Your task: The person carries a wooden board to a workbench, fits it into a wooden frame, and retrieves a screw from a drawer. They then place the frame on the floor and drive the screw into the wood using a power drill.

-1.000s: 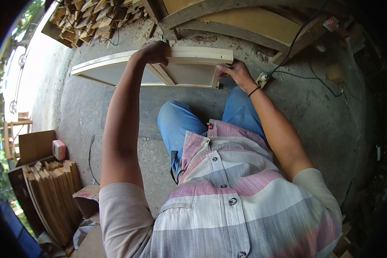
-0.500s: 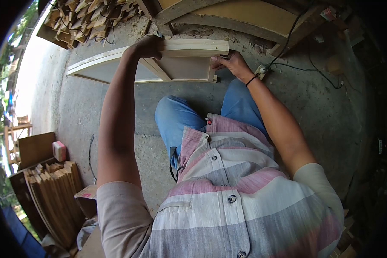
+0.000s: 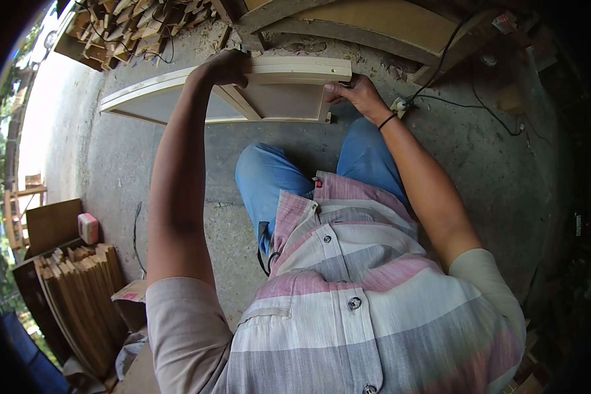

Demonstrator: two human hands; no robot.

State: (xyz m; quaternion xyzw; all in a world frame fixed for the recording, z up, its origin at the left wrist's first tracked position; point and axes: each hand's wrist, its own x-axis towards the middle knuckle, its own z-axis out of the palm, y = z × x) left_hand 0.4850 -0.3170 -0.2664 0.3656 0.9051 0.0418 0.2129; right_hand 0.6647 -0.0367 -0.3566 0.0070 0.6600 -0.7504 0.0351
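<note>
A long pale wooden frame (image 3: 295,69) with grey panels and a crossbar stands on its edge in front of my knees. My left hand (image 3: 224,67) is wrapped over its top rail near the middle, fingers mostly out of sight on the far side. At the right end, my right hand (image 3: 352,95) grips the corner, with the thumb on the near face and the other fingers behind it. The frame's left part runs behind my left forearm.
A heap of wood offcuts (image 3: 128,29) lies at the upper left. Beyond the frame stands a wooden structure (image 3: 361,33). A cable with a white socket (image 3: 399,105) runs at right. Upright wooden slats (image 3: 82,282) fill a box at lower left, beside a pink-and-white block (image 3: 88,228).
The frame's near edge has risen slightly in view, and its right end has shifted a touch to the right. Both hands keep their hold.
</note>
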